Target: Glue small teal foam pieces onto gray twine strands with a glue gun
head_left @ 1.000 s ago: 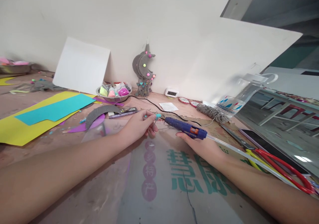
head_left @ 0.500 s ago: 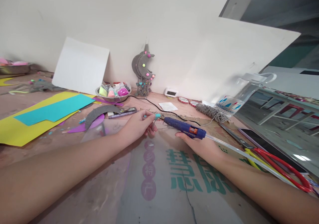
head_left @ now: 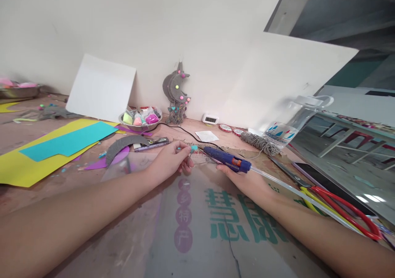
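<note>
Both forearms were stretched way out over the flat brown cardboard sheet with green print (head_left: 197, 228), wrists low. The right hand (head_left: 243, 181) had its fingers curled shut around the blue hot glue gun (head_left: 226, 159), nozzle pointing left, with a clear glue stick (head_left: 293, 189) trailing out the back. The left hand (head_left: 168, 167) pinched a tiny teal bead (head_left: 194, 148) between thumb and fingertips, just beside the nozzle tip.

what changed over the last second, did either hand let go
Nothing was taken up or let go; only the view shifted slightly. The left hand still pinches the small teal piece, the right hand still holds the blue glue gun, tip close to that piece.
</note>
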`<state>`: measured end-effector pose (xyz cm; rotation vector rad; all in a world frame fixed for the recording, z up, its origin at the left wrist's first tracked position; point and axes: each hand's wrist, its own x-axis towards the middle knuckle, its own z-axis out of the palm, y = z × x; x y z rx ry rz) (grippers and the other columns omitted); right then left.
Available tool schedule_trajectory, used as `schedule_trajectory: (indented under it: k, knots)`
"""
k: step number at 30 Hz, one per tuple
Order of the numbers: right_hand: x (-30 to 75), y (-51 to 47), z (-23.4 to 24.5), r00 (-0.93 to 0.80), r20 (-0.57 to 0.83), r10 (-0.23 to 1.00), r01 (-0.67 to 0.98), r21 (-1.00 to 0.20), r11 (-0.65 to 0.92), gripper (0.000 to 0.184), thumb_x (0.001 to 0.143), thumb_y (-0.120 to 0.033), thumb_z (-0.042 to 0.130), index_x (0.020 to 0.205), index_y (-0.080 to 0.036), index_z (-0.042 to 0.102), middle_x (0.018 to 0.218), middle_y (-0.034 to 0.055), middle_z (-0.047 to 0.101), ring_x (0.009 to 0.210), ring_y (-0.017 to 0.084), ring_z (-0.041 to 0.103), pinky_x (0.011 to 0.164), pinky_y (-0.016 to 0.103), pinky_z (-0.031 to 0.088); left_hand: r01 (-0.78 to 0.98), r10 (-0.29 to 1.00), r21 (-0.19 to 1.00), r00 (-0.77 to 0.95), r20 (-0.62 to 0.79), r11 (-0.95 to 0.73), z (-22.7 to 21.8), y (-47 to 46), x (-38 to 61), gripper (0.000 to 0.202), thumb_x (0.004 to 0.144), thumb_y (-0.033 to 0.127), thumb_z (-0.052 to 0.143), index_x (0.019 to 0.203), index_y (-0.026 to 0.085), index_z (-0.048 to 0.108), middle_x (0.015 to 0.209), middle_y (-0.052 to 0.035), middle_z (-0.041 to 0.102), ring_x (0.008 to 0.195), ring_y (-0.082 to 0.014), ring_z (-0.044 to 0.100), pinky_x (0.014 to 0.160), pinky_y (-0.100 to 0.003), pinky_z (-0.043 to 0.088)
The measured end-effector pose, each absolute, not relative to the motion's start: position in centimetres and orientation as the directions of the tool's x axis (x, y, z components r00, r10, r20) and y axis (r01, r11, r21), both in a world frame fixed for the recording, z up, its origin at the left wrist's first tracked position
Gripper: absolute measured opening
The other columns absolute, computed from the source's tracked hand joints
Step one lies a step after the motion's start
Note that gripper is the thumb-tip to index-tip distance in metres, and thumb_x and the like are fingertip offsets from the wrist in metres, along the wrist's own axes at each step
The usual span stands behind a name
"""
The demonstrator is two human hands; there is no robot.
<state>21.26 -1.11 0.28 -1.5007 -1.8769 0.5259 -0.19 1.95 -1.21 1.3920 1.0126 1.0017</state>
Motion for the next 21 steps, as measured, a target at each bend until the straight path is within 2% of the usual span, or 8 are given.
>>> schedule_trajectory:
  k: [4, 7, 10, 13, 15, 18, 21]
  knots:
    - [21.8, -0.5, 1.0, -0.075, 0.312, 0.947, 0.723, -0.637, 0.267, 0.032, 0.079, -0.050, 0.050, 0.081, -0.020, 0.063, 0.072, 0.0022, 0.065, 0.066, 0.018, 0.059, 0.062, 0.029, 0.047, 0.016, 0.957, 0.999, 0.286, 0.044, -0.050, -1.2, 1.9, -0.2, 0.025, 0.082, 0.042, 0.049, 0.082, 0.018, 0.045, 0.061, -0.0005, 0.062, 0.048, -0.0104, 0.059, 0.043, -0.018, 0.037]
    - [22.6, 0.4, 2.8, -0.116, 0.380, 0.918, 0.712, -0.612, 0.343, 0.039, 0.084, -0.049, 0.042, 0.071, -0.018, 0.062, 0.071, 0.0035, 0.064, 0.065, 0.015, 0.057, 0.063, 0.027, 0.046, 0.004, 0.955, 0.999, 0.293, 0.038, -0.041, -1.4, 2.0, -0.1, 0.025, 0.082, 0.042, 0.049, 0.082, 0.018, 0.044, 0.062, -0.0005, 0.062, 0.048, -0.0099, 0.058, 0.042, -0.017, 0.036]
    - [23.6, 2.0, 5.1, -0.154, 0.401, 0.903, 0.675, -0.624, 0.393, 0.040, 0.084, -0.051, 0.043, 0.079, -0.017, 0.064, 0.080, 0.0055, 0.066, 0.071, 0.015, 0.058, 0.058, 0.023, 0.045, 0.012, 0.959, 0.999, 0.281, 0.039, -0.044, -1.4, 2.1, 0.0, 0.025, 0.080, 0.042, 0.050, 0.081, 0.018, 0.046, 0.067, 0.0001, 0.061, 0.047, -0.0080, 0.055, 0.040, -0.017, 0.035]
    - [24.7, 5.0, 6.3, -0.125, 0.323, 0.938, 0.714, -0.627, 0.311, 0.042, 0.078, -0.054, 0.051, 0.093, -0.017, 0.064, 0.090, 0.0067, 0.066, 0.074, 0.016, 0.059, 0.049, 0.020, 0.043, 0.074, 0.971, 0.996, 0.237, 0.039, -0.058, -1.3, 2.0, -0.1, 0.026, 0.079, 0.043, 0.052, 0.082, 0.017, 0.049, 0.056, 0.0040, 0.052, 0.044, -0.0067, 0.048, 0.040, -0.016, 0.033]
    - [25.5, 7.7, 6.0, -0.083, 0.271, 0.959, 0.772, -0.591, 0.234, 0.049, 0.074, -0.055, 0.055, 0.104, -0.018, 0.062, 0.088, 0.0066, 0.066, 0.069, 0.015, 0.057, 0.046, 0.021, 0.042, 0.120, 0.975, 0.990, 0.220, 0.042, -0.069, -1.1, 1.9, -0.2, 0.026, 0.079, 0.044, 0.052, 0.082, 0.017, 0.051, 0.050, 0.0061, 0.046, 0.042, -0.0061, 0.043, 0.040, -0.015, 0.032]
    - [26.3, 11.6, 4.1, -0.033, 0.251, 0.968, 0.855, -0.495, 0.157, 0.046, 0.073, -0.051, 0.057, 0.102, -0.016, 0.063, 0.088, 0.0055, 0.066, 0.071, 0.016, 0.058, 0.054, 0.023, 0.044, 0.162, 0.976, 0.983, 0.211, 0.054, -0.090, -0.9, 1.8, -0.1, 0.027, 0.079, 0.044, 0.052, 0.081, 0.017, 0.052, 0.049, 0.0063, 0.045, 0.040, -0.0056, 0.039, 0.040, -0.016, 0.031]
    - [26.6, 14.2, 1.8, 0.036, 0.244, 0.969, 0.885, -0.459, 0.083, 0.039, 0.071, -0.045, 0.061, 0.092, -0.012, 0.065, 0.079, 0.0079, 0.067, 0.069, 0.018, 0.059, 0.058, 0.025, 0.044, 0.174, 0.978, 0.982, 0.208, 0.036, -0.073, -0.7, 1.8, 0.0, 0.027, 0.079, 0.043, 0.051, 0.081, 0.017, 0.052, 0.051, 0.0046, 0.048, 0.043, -0.0065, 0.042, 0.042, -0.016, 0.032]
